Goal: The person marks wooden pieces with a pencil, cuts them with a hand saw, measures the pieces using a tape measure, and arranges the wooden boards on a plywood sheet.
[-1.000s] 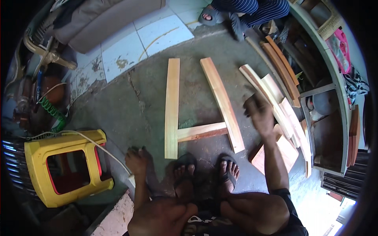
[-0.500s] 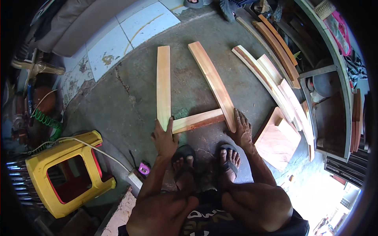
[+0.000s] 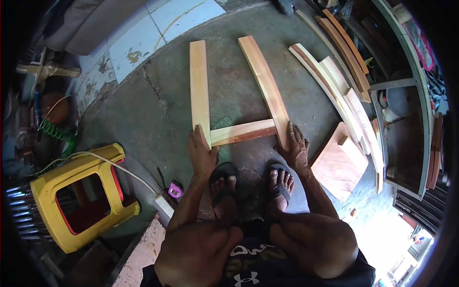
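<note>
Two long pale wooden planks lie on the floor in front of me, a left plank (image 3: 199,86) and a right plank (image 3: 264,81). A shorter wooden crosspiece (image 3: 244,132) bridges them near their close ends, seeming to touch both. My left hand (image 3: 202,152) grips the near end of the left plank, fingers on its outer side and thumb by the end. On the other side, my right hand (image 3: 296,149) holds the right plank's near end, fingers along its outer edge and thumb at the end. The fingertips' undersides are hidden.
More planks (image 3: 330,91) and a square wooden panel (image 3: 340,165) lie at right beside a metal-framed shelf (image 3: 417,119). At left are a yellow plastic stool (image 3: 79,196), a cable (image 3: 129,170) and a purple tape measure (image 3: 175,189). My sandalled feet stand between my hands.
The view has shifted a little. The far ends of the two planks have spread farther apart. My left thumb has slid from the plank's inner side down to its near end.
</note>
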Action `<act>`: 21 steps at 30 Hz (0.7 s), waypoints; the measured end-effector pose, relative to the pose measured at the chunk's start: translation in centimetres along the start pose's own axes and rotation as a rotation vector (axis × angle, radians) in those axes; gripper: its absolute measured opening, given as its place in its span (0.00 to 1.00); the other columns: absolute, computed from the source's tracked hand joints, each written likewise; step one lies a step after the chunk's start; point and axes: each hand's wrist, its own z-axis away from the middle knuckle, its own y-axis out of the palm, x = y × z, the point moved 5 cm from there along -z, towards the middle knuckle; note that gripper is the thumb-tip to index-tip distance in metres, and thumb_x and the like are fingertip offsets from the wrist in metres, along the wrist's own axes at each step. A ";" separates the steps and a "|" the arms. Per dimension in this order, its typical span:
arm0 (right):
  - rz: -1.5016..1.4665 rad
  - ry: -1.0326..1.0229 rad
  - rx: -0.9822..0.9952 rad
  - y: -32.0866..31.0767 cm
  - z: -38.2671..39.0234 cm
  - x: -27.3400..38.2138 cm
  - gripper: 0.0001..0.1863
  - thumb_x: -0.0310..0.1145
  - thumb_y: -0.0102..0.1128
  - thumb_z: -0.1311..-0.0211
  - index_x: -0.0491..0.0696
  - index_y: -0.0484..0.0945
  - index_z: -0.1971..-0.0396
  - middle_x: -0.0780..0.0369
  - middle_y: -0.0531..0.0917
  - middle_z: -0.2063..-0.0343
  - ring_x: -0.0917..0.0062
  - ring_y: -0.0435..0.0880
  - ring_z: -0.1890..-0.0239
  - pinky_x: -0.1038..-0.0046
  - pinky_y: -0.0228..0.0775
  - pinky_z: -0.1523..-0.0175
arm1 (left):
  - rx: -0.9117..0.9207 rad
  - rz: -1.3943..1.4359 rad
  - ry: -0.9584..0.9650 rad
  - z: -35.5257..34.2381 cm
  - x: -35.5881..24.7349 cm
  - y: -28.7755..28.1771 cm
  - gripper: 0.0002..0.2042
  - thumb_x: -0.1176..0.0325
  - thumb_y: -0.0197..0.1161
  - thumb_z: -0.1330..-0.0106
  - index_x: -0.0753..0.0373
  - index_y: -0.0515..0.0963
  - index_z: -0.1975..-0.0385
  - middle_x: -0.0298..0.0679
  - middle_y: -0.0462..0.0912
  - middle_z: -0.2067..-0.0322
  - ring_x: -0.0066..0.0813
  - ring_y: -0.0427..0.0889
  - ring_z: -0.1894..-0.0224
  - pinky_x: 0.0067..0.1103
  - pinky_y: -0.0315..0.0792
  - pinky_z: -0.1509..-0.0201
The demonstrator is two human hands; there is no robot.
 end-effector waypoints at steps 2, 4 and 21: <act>0.004 -0.002 0.016 0.3 0.1 0.0 0.56 0.46 0.77 0.51 0.49 0.54 0.24 0.53 0.67 0.30 0.58 0.60 0.26 0.45 0.52 0.30 | 0.043 -0.108 -0.018 0.3 0.1 0.3 0.45 0.69 0.74 0.43 0.60 0.56 0.26 0.65 0.58 0.32 0.65 0.62 0.32 0.47 0.59 0.31; 0.052 -0.020 0.012 0.5 0.0 -0.2 0.61 0.47 0.80 0.55 0.48 0.51 0.23 0.51 0.66 0.30 0.55 0.61 0.26 0.48 0.52 0.29 | 0.050 -0.168 0.047 0.6 0.1 0.4 0.41 0.68 0.72 0.41 0.55 0.59 0.26 0.66 0.55 0.31 0.68 0.62 0.33 0.50 0.58 0.32; -0.129 -0.021 -0.014 -1.3 0.3 -1.6 0.63 0.51 0.81 0.54 0.51 0.49 0.23 0.51 0.62 0.28 0.56 0.60 0.26 0.48 0.54 0.27 | 0.334 0.506 0.154 -1.3 -5.5 1.7 0.33 0.69 0.71 0.37 0.63 0.65 0.32 0.45 0.72 0.41 0.42 0.72 0.39 0.33 0.67 0.34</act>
